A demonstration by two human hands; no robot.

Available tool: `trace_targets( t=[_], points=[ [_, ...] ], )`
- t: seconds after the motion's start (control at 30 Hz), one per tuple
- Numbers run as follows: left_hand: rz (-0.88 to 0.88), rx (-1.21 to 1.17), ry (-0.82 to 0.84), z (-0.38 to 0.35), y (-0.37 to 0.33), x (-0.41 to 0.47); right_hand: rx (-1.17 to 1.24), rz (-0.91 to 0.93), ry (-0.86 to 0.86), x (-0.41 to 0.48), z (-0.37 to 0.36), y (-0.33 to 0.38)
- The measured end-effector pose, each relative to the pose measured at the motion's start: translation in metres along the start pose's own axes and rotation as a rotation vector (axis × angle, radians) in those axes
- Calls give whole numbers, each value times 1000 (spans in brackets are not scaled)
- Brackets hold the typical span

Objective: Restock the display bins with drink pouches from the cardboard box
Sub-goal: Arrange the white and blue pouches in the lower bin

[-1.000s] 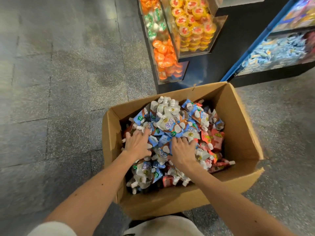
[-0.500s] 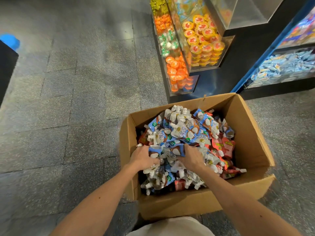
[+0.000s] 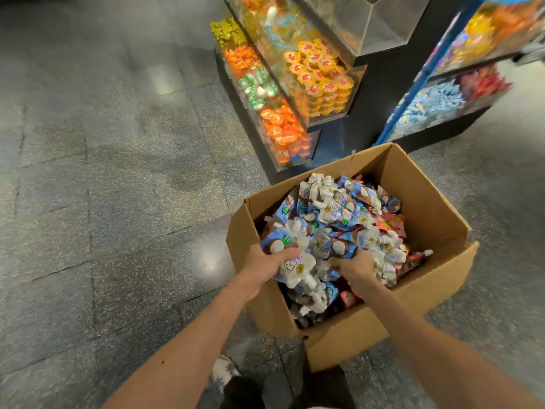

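An open cardboard box [image 3: 427,202] sits on the floor, heaped with blue, white and red drink pouches [image 3: 339,214] with white caps. My left hand [image 3: 267,261] grips a bunch of blue and white pouches [image 3: 298,255] at the near left of the pile. My right hand [image 3: 354,268] curls round pouches beside it, near the pile's middle. The bunch between the two hands is raised a little above the rest. Clear display bins [image 3: 295,93] with orange, green and yellow sweets stand just behind the box.
A black display stand [image 3: 383,93] carries tiered clear bins; one upper bin [image 3: 377,22] looks empty. A second shelf unit [image 3: 436,107] with blue and red packets stands at the right, behind a blue post. Grey tiled floor [image 3: 103,187] spreads to the left. My shoes show at the bottom edge.
Both hands went from lying flat on the pile to closing round a bunch of pouches and lifting it. The view swung left and up, showing more of the display bins.
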State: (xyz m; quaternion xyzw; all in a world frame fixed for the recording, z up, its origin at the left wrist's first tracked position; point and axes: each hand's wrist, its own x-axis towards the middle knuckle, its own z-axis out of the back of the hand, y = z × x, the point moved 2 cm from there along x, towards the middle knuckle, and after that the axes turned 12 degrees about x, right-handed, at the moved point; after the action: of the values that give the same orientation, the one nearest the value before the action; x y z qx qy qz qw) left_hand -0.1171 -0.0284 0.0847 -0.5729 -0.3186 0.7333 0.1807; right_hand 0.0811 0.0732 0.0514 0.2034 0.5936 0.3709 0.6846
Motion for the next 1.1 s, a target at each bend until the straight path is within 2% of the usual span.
trace_targets(
  t=[0.17, 0.37, 0.43, 0.6, 0.8, 1.1],
  points=[
    [-95, -214, 83, 56, -26, -28, 170, 135, -49, -53, -22, 41],
    [-174, -432, 245, 126, -90, -46, 293, 342, 108, -99, -84, 122],
    [-186, -465, 251, 148, -109, -42, 351, 408, 157, -107, -106, 146],
    [-185, -584, 318, 194, -156, -18, 519, 429, 239, -107, -158, 202],
    [-233, -576, 342, 252, -234, 38, 713, 445, 277, -63, -222, 284],
    [-267, -509, 618, 307, -378, 116, 835, 508, 260, -12, -289, 410]
  ],
)
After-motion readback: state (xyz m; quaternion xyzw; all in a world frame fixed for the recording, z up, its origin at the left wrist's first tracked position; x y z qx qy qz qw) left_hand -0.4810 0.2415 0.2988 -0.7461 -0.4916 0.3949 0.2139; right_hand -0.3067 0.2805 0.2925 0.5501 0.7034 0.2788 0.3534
